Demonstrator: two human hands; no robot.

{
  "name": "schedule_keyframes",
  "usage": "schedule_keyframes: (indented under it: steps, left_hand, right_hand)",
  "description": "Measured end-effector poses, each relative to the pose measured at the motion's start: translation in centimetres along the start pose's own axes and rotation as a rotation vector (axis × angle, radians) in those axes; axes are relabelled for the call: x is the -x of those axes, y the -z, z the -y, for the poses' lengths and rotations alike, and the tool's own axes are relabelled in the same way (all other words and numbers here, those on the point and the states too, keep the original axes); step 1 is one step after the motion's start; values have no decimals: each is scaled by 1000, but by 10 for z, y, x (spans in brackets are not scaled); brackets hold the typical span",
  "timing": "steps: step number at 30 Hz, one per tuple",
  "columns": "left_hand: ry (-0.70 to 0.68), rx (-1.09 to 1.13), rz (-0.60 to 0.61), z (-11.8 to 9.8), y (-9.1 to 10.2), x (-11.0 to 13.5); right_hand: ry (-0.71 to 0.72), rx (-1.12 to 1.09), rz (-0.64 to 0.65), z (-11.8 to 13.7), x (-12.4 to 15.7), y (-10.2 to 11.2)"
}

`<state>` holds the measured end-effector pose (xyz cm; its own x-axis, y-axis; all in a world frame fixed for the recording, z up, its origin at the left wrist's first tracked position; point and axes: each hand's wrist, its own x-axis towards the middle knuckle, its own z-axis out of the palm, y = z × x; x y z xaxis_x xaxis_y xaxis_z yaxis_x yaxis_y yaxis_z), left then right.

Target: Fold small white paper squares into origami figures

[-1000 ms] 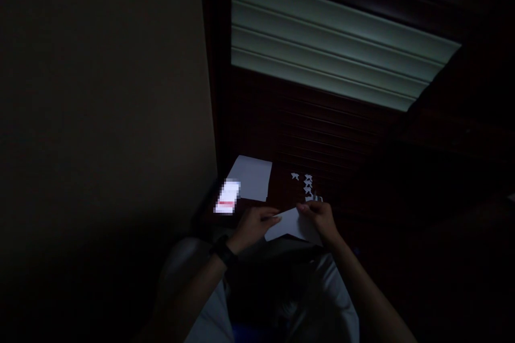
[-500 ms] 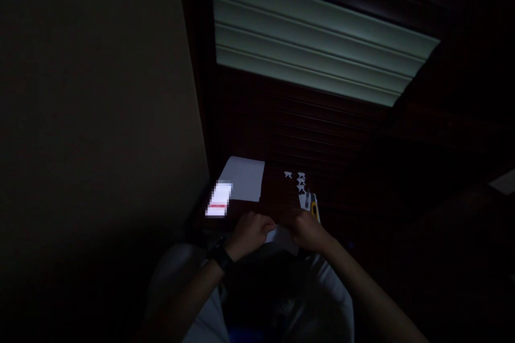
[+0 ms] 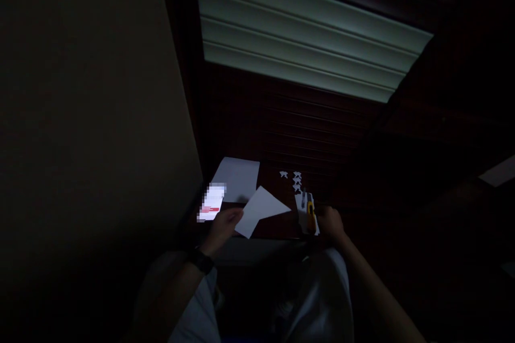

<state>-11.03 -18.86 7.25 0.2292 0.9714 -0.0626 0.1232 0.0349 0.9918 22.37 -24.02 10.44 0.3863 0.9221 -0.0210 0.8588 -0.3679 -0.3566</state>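
My left hand (image 3: 225, 225), with a dark watch on the wrist, pinches the left edge of a folded sheet of white paper (image 3: 263, 209). The paper is angular, with a point to the right, and is held over the dark table. My right hand (image 3: 330, 223) is at the table's right side, beside a yellow utility knife (image 3: 311, 217). Its fingertips are dark and partly hidden, so whether they touch the knife cannot be made out. The knife lies on white paper pieces (image 3: 298, 204), with a small greyish tool (image 3: 303, 199) next to it.
A white sheet (image 3: 237, 174) lies at the table's back left, with a lit phone (image 3: 213, 201) overlapping its near corner. Several small cut paper shapes (image 3: 296, 180) lie at the back right. A louvred door (image 3: 306, 123) rises behind the table, and a wall (image 3: 100, 118) stands left.
My hands have moved apart. The left has carried the paper leftward and up, showing its folded shape; the right has let go of it and moved right, beside the utility knife.
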Motion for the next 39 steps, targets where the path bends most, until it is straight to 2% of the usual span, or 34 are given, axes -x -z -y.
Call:
schedule_keyframes:
  steps: [3, 8, 11, 14, 17, 19, 25, 29, 31, 33, 36, 39]
  left_hand:
    - [170, 292, 8, 26, -11, -6]
    - [254, 548, 41, 58, -42, -9]
    - [263, 663, 92, 66, -57, -10]
    - [296, 664, 68, 67, -64, -8]
    - [275, 552, 59, 68, -66, -7]
    - [225, 386, 73, 69, -65, -6]
    - [-10, -492, -14, 66, -63, 4]
    - [-243, -930, -28, 58, -73, 10]
    - [-367, -972, 6, 57, -83, 7]
    - [-402, -960, 41, 59, -90, 2]
    - [-320, -915, 85, 63, -93, -3]
    - [-227, -820, 84, 64, -89, -2]
  right_hand:
    - [-112, 41, 7, -7, -19, -29]
    - [-229, 87, 31, -10, -42, -71]
    - [-249, 95, 49, -13, -50, -83]
    - [-255, 87, 78, -17, -56, -86]
    - [-265, 70, 91, -21, -57, -86]
    - [-272, 56, 87, -24, -56, -84]
    - [-248, -3, 21, -30, -37, -71]
    - [-119, -80, -53, -18, -14, -73]
    - [-15, -129, -82, -5, -1, -80]
    - [79, -176, -88, 7, 12, -90]
    - [182, -230, -70, 21, 28, -104]
    - [225, -260, -49, 27, 37, -115]
